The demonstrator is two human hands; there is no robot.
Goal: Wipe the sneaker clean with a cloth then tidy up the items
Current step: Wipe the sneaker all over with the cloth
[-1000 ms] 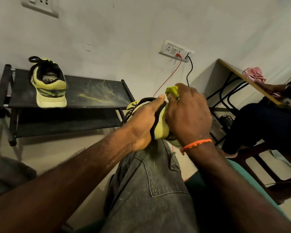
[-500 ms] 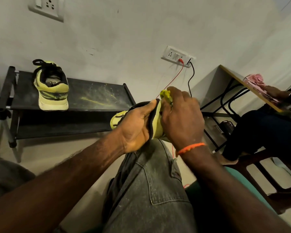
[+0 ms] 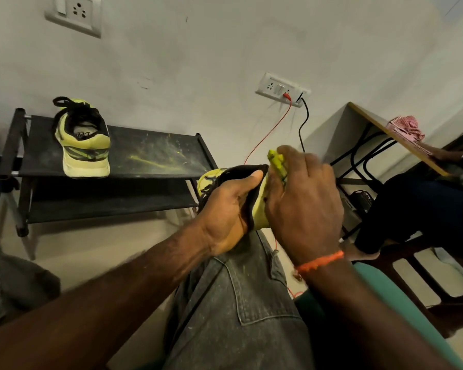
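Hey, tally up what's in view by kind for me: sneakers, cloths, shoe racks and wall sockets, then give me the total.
Sneakers: 2, one on the shoe rack, one in the left hand
Cloths: 2, a yellow cloth in the right hand, a pink cloth on the desk
Shoe racks: 1
Wall sockets: 2
Total: 7

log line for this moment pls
stage: wiping | left hand: holds sneaker on knee | right hand: presses yellow cloth to heel | second sneaker: on rack

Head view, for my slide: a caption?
Left hand holds sneaker on knee; right hand wipes with yellow cloth.
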